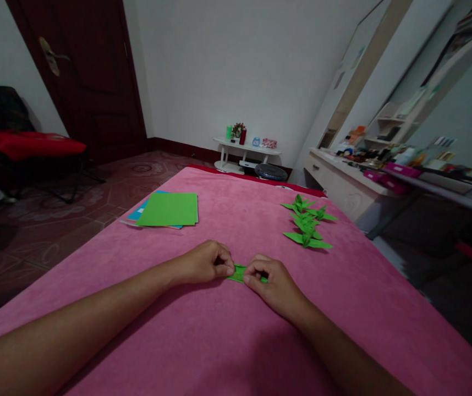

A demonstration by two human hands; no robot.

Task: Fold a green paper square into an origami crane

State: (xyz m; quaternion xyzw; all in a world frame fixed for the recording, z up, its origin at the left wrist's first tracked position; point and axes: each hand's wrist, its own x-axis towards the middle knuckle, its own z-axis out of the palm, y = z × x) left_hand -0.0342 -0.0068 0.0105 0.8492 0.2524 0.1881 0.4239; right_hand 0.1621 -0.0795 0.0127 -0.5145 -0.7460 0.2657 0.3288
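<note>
A small folded piece of green paper (239,273) lies on the pink cloth (228,335) between my two hands. My left hand (205,263) is curled, its fingertips pinching the paper's left end. My right hand (269,281) is curled too, pressing and pinching the paper's right end. Most of the paper is hidden under my fingers.
A stack of square sheets, green on top of blue (169,209), lies at the far left of the cloth. Several folded green paper cranes (308,224) sit at the far right. Beyond are a dark door (83,71), a red chair (25,146), a white low table (246,148) and a cluttered desk (360,170).
</note>
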